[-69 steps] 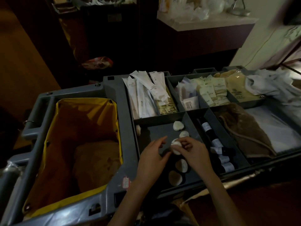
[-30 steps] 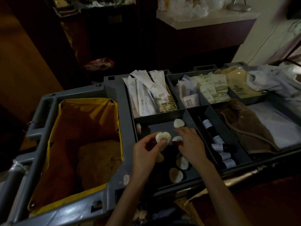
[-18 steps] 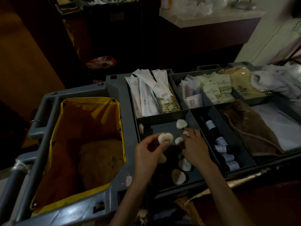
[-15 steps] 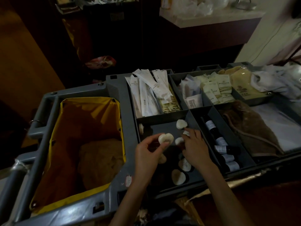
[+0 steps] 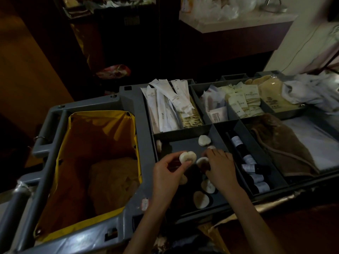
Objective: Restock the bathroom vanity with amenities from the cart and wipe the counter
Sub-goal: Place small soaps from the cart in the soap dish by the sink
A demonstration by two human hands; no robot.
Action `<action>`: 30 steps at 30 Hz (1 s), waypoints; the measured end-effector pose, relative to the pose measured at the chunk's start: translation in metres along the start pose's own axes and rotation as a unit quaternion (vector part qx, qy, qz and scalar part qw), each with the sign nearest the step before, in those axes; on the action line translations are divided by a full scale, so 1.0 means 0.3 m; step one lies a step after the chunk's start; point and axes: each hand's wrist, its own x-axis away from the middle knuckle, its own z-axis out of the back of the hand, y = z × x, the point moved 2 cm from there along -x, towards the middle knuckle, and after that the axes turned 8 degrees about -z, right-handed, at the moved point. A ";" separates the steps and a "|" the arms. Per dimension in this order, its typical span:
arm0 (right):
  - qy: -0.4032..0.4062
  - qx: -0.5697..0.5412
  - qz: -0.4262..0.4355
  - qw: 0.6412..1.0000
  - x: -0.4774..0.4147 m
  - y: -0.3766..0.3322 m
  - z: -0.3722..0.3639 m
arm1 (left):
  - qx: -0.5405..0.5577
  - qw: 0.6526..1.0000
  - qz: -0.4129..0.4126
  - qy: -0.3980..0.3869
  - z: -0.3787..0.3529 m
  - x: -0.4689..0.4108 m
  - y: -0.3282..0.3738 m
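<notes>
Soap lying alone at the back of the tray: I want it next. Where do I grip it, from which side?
Pinch the soap across its rounded edges from above, leaning in from the front-left: it lies flat near the back wall of the tray.

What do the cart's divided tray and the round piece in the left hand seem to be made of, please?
Tray: likely moulded grey plastic, matt, with thin straight dividers. Round piece held by the left hand: off-white, smooth, perhaps soap; unclear.

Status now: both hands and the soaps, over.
Left hand holds first soap above compartment. Right hand on second soap inside, grip unclear. Nothing in the way.
</notes>
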 end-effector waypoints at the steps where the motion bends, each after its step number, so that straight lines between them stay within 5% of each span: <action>1: -0.002 -0.008 0.002 1.000 0.002 -0.004 0.006 | -0.001 1.000 0.000 0.000 0.000 0.000 0.000; 9: -0.091 -0.216 -0.086 0.968 0.000 0.002 0.009 | -0.008 1.000 -0.004 0.006 0.001 -0.001 0.002; 16: -0.103 -0.515 -0.159 0.836 -0.018 0.021 0.033 | -0.004 1.000 -0.003 0.007 0.000 -0.001 -0.001; 22: -0.119 -0.639 -0.182 0.738 0.016 -0.002 0.070 | -0.008 1.000 -0.005 0.002 -0.002 0.003 0.005; 30: -0.071 -0.622 -0.146 0.766 0.019 -0.003 0.066 | -0.026 1.000 -0.004 0.004 -0.003 0.002 0.006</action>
